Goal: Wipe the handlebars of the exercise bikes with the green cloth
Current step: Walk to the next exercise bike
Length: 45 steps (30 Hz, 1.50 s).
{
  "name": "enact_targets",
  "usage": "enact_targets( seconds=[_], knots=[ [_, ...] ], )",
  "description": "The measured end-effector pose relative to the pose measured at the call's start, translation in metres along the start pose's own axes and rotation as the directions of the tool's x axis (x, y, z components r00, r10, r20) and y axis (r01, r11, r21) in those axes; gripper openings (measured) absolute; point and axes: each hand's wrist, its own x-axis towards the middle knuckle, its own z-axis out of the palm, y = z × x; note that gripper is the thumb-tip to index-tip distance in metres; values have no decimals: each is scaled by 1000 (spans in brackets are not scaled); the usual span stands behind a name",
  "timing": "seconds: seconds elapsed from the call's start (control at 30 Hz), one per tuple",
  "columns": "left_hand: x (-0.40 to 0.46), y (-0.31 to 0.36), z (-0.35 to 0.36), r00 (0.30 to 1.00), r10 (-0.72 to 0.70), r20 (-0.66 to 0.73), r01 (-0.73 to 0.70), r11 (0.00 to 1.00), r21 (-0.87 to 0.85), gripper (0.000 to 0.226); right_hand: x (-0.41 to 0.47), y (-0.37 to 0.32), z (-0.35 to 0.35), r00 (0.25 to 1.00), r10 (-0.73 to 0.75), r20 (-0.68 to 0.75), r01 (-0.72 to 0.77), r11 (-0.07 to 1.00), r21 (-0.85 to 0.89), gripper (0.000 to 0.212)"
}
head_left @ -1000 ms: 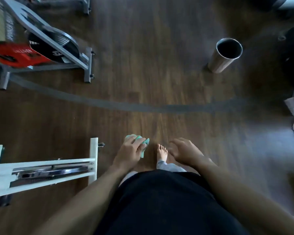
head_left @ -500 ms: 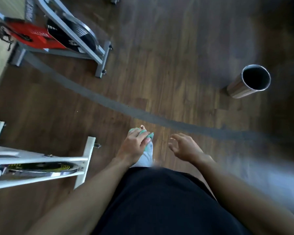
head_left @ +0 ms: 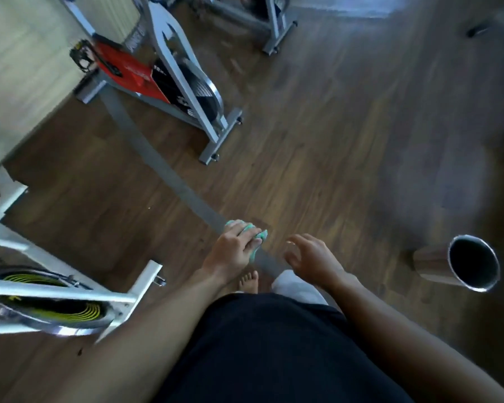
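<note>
The person's left hand (head_left: 234,251) was curled around a bunched green cloth (head_left: 256,234), whose folds showed past the fingertips and beneath the knuckles; it was held in the air in front of the body, above the dark wooden plank floor (head_left: 346,146). The right hand (head_left: 309,258) hung just beside it, holding nothing, its fingers loosely bent and slightly spread. Both forearms reached forward over a dark garment (head_left: 268,350) at the bottom of the view. Between the hands, lower down, a bare foot (head_left: 248,282) stood on the floor, and a pale trouser leg (head_left: 298,286) showed under the right wrist.

A grey band (head_left: 157,164) ran diagonally across the floor, passing beneath the cloth. A white-framed exercise bike with a yellow-striped black flywheel (head_left: 70,298) stood at the lower left, near the left forearm. Farther off, at the upper left, stood a grey-framed exercise bike with a red cover (head_left: 169,68), and part of another grey frame (head_left: 271,21) showed at the top edge. No handlebars were in view. A shiny round metal bin (head_left: 437,266) stood on the floor to the right, well apart from the hands.
</note>
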Motion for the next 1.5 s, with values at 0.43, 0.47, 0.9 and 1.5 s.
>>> enact_targets(
  seconds=[0.43, 0.47, 0.9, 1.5],
  knots=[
    [77, -58, -50, 794, -426, -433, 449, 892, -54, 40, 200, -99, -80, 842, -394, 368, 488, 846, -213, 30],
    [81, -59, -54, 756, -459, -466, 487, 871, -67, 41, 212, -109, -84, 818, -421, 393, 527, 821, -218, 31],
    [118, -75, -77, 462, -563, -686, 665, 731, -153, 37, 328, -207, -93, 536, -512, 671, 814, 523, -252, 46],
    [112, -257, -221, 149, -624, -767, 766, 564, -310, 27, 423, -478, -6, 296, -561, 773, 951, 251, -182, 41]
  ],
)
